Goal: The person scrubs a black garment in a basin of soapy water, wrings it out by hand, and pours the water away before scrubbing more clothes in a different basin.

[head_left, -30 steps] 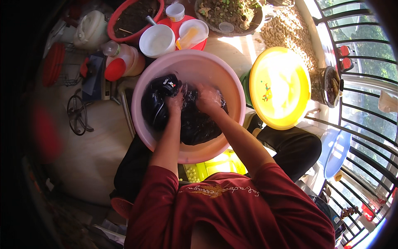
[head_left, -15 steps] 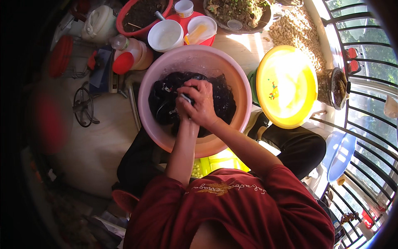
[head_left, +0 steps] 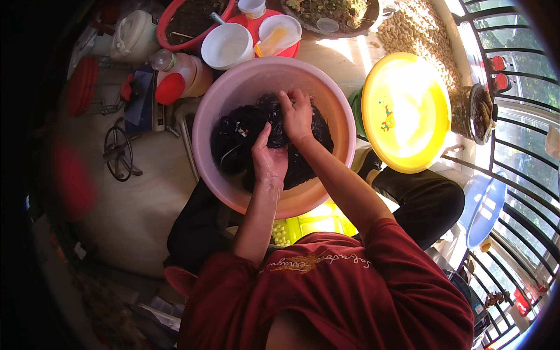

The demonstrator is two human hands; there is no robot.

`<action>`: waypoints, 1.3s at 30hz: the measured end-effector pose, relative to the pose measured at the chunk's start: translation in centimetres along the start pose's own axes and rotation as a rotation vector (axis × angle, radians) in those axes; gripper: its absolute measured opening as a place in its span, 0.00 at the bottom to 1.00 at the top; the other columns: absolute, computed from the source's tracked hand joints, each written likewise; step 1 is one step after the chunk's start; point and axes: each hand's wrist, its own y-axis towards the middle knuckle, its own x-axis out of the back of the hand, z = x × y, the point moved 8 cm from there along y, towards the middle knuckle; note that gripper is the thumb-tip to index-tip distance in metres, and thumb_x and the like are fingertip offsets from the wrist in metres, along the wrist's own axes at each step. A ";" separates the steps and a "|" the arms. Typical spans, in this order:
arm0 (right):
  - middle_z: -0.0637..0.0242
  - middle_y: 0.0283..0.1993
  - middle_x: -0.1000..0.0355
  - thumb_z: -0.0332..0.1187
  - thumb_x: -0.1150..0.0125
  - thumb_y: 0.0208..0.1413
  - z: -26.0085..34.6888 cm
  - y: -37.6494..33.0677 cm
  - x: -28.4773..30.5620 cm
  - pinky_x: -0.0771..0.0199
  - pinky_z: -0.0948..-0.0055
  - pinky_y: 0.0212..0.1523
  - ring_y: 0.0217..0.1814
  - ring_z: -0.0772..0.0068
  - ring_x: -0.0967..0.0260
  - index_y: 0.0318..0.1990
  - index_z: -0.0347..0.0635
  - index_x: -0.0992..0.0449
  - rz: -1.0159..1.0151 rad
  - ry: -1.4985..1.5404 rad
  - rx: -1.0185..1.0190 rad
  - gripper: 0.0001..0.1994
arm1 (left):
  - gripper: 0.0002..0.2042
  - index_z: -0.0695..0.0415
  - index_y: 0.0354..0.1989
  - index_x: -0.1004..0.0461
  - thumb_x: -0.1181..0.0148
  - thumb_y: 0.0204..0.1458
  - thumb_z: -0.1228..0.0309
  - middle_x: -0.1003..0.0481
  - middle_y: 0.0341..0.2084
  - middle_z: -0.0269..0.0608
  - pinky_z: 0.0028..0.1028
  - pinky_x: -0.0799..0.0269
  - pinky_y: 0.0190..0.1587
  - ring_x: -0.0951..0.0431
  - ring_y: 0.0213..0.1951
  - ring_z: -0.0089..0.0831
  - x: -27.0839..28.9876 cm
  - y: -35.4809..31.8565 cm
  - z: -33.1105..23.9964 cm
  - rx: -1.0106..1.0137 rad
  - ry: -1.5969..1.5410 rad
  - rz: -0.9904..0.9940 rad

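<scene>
Down inside the pink basin (head_left: 326, 105), both hands are sunk into a heap of dark wet cloth (head_left: 245, 137). The left hand (head_left: 269, 160) is closed on a fold of the cloth near the middle of the heap, thumb up and fingers curled in. The right hand (head_left: 296, 116) presses on the cloth just beyond it, fingers bunched down on the fabric toward the far wall of the basin. The two hands sit close together, almost touching, each gripping the same bundle. This looks like the scrubbing or kneading stage of a hand wash. Judging from the grip, the next move would call for a firm hold on both sides of the bundle so one part can be rubbed against the other, kept low in the basin.

The basin rests in front of the person's knees and holds only the cloth; whether water stands under it cannot be told. Beyond its far rim sits a white bowl (head_left: 227, 45), seemingly empty, beside a red tray (head_left: 280, 51) carrying a smaller white dish (head_left: 280, 30). To the far left is a red tub (head_left: 192, 20) of dark soil. A yellow basin (head_left: 405, 111) lies to the right, bare inside, and a blue basin (head_left: 481, 207) leans near the railing.
</scene>
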 end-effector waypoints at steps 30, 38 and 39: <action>0.57 0.30 0.30 0.40 0.42 0.54 4.6 -4.2 1.2 0.31 0.70 0.40 0.36 0.62 0.30 0.33 0.36 0.25 0.128 0.010 0.141 0.14 | 0.14 0.55 0.41 0.28 0.46 0.53 0.59 0.27 0.30 0.36 0.34 0.30 0.45 0.26 0.37 0.31 0.6 5.0 -2.3 -0.086 0.067 0.160; 0.63 0.37 0.37 0.45 0.34 0.42 6.1 -7.5 -0.7 0.31 0.61 0.33 0.38 0.56 0.34 0.35 0.49 0.27 0.154 -0.244 0.435 0.15 | 0.15 0.47 0.24 0.37 0.51 0.53 0.50 0.35 0.26 0.31 0.31 0.36 0.42 0.32 0.35 0.29 0.7 1.6 1.1 0.186 -0.432 0.228; 0.62 0.36 0.35 0.45 0.35 0.44 5.1 -6.7 -1.0 0.31 0.61 0.33 0.36 0.55 0.33 0.35 0.48 0.26 0.178 -0.256 0.376 0.15 | 0.15 0.47 0.23 0.37 0.51 0.53 0.50 0.36 0.26 0.31 0.31 0.37 0.42 0.33 0.34 0.29 0.8 2.0 0.5 0.143 -0.150 0.095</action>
